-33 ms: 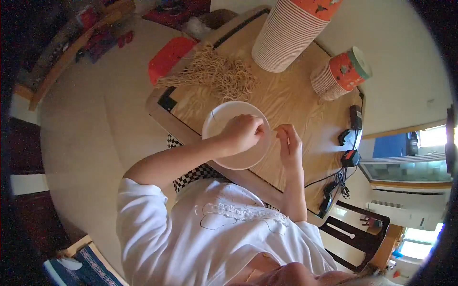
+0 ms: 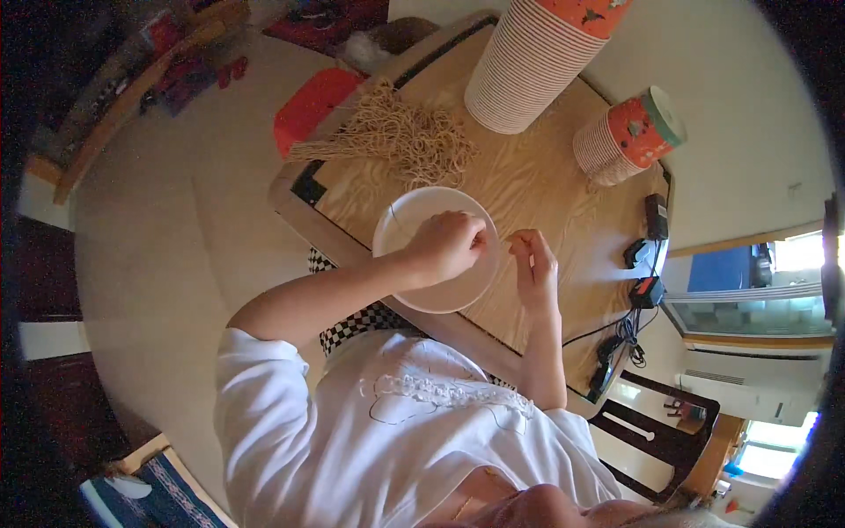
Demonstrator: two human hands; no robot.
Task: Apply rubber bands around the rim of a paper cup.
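Observation:
My left hand [image 2: 449, 246] is curled closed over a white round tub [image 2: 453, 295], its fingertips turned toward the tub's right side. Just right of the rim, my right hand [image 2: 535, 264] is raised with thumb and fingers pinched together. The two hands are close but apart. Whatever either one pinches is too small or hidden to make out. A thin strand [image 2: 393, 213] shows at the tub's upper left rim. Beyond the tub, a tangled heap of tan cords [image 2: 414, 136] lies on the wooden table [image 2: 519, 189], with straight ends pointing left.
A tall stack of paper tubs [image 2: 532, 66] stands at the far side, with a shorter stack [image 2: 625, 141] to its right. Black adapters and cables [image 2: 627, 330] line the table's right edge. A red plastic piece [image 2: 312, 106] sits past the cords. A dark chair [image 2: 656, 431] is at lower right.

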